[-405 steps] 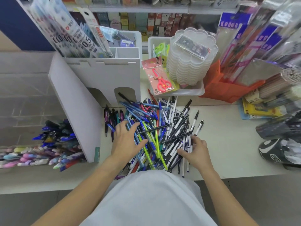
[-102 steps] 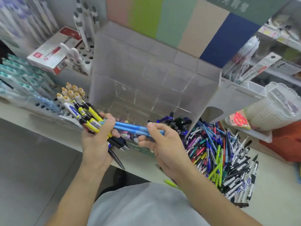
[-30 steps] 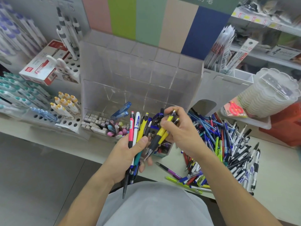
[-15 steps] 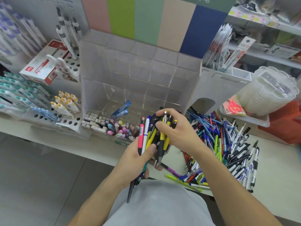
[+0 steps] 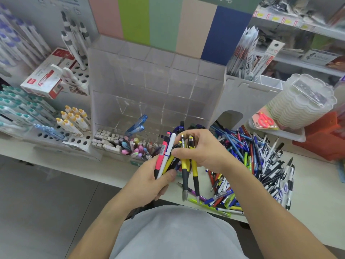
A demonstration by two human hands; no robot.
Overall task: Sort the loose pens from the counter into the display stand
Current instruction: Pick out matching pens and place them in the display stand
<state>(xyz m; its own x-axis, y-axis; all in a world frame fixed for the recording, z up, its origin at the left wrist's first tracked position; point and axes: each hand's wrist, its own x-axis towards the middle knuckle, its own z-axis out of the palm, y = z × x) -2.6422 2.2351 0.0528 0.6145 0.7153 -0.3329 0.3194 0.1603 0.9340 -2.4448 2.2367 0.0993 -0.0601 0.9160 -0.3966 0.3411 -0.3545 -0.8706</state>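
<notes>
Pens lie in a loose heap [image 5: 257, 165] on your pale counter [image 5: 313, 184], and the clear display stand [image 5: 155, 86] serves as the landmark for everything else. That stand rises at the back of the counter, its upper compartments see-through, with a few blue pens [image 5: 137, 126] leaning in a lower slot and a row of pastel pens [image 5: 138, 148] along its front edge. The heap spreads across the counter to the right of the stand's base, reaching toward the near edge. Beyond the heap, further right of the stand, a stack of scalloped plastic trays [image 5: 298, 103] sits on a white tray, with red scissors [image 5: 263, 119] in a packet beside it. To the left of the stand, a white perforated rack [image 5: 74, 139] holds orange-capped pens upright, and a red-and-white box [image 5: 46, 79] rests behind it. Just in front of the stand, your left hand [image 5: 149, 182] is clenched around a bundle that includes a pink pen [image 5: 161, 154] and a white pen [image 5: 168, 152]. Your right hand [image 5: 203, 148] sits just above it, fingers curled around two yellow pens [image 5: 188, 165] that hang tips-down over the counter edge.
</notes>
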